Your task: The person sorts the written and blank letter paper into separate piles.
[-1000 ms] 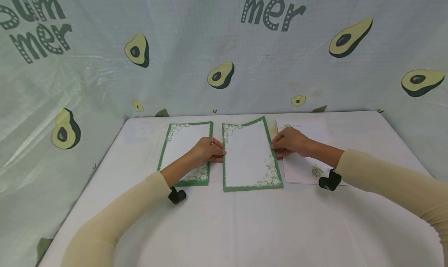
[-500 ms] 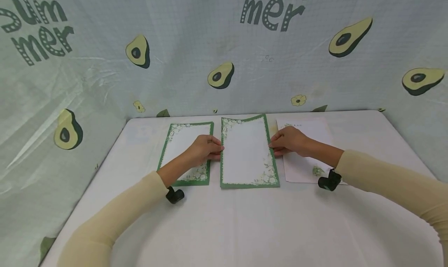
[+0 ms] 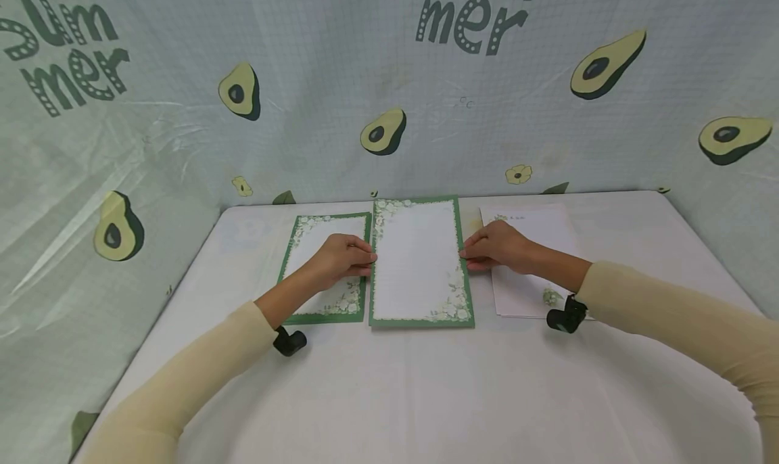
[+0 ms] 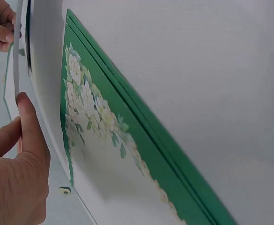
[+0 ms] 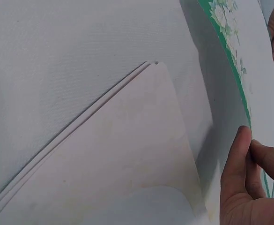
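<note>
A sheet of paper (image 3: 420,261) with a green floral border stands between both hands, raised over the white table. My left hand (image 3: 343,258) pinches its left edge, thumb and fingers on either side. The opposite edge is pinched by my right hand (image 3: 496,247). In the left wrist view, a stack of matching green-bordered sheets (image 4: 108,126) lies on the table under the left hand. Below the right hand, the right wrist view shows a stack of pale pink sheets (image 5: 127,126). The lifted sheet bows slightly and its border (image 5: 235,70) shows beside the right fingers.
A white cloth covers the table (image 3: 389,396). Behind it hangs a sheet wall (image 3: 304,146) printed with avocados. Each wrist wears a small black camera, one seen as the left wrist camera (image 3: 289,341), the other as the right wrist camera (image 3: 567,314).
Both hands have shifted left together with the green-bordered sheet, which is now straighter and overlaps the right edge of the left stack in the head view. The two stacks have stayed put.
</note>
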A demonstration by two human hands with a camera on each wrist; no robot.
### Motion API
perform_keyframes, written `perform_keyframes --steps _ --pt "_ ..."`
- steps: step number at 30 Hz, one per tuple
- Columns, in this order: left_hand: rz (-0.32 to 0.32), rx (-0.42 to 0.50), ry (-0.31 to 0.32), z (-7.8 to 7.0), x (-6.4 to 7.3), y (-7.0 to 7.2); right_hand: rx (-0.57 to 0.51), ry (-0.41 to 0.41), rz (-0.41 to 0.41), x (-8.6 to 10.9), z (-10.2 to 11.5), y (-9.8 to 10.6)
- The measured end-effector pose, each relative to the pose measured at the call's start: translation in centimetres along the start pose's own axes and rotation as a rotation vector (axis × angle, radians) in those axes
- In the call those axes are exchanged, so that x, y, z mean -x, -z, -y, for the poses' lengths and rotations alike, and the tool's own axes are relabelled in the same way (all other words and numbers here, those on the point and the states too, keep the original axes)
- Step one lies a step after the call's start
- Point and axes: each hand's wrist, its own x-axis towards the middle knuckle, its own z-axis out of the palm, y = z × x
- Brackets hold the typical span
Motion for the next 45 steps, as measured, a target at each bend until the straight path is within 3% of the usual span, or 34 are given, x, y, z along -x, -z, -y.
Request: perform_keyframes --steps 7,21,45 --pt "-0.018 0.009 0.017 0.2 0.6 1.3 -0.026 0.008 -0.017 -1.1 0.4 -0.9" --pt "-0.039 0.025 0.043 0.3 1.7 2.2 -0.065 0.045 0.021 -1.1 0.9 -1.9" --pt "-0.051 0.04 0.045 0.4 2.6 2.8 -0.066 0.041 0.019 -1.1 1.3 -2.9"
